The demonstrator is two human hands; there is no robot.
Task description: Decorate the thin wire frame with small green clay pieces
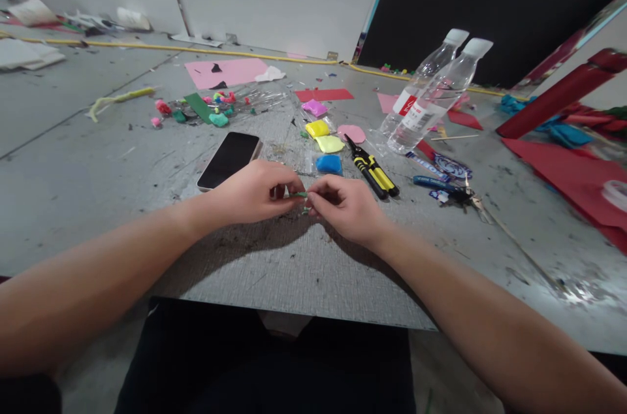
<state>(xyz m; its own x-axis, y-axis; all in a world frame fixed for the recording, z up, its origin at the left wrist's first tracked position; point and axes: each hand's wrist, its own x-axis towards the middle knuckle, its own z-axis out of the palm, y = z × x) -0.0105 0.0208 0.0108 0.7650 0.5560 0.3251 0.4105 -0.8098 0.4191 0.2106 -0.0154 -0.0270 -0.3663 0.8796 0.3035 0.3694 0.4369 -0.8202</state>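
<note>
My left hand [255, 192] and my right hand [343, 205] meet over the grey board [98, 172], fingertips pinched together on a small green clay piece [298, 194]. A bit of red shows inside my left fingers; what it is I cannot tell. Just beyond my hands lie bagged clay lumps: blue [328, 164], pale yellow-green [330, 144], yellow [317, 128] and magenta [314, 108]. A black phone [228, 159] lies face up to the left of them.
Black-and-yellow cutters [372, 169] lie right of the clay. Two clear water bottles [431, 97] lean behind them. A blue pen [434, 184], red paper sheets [568, 172], a red tube [558, 94], pink paper [225, 72] and coloured clay scraps [215, 110] are scattered around.
</note>
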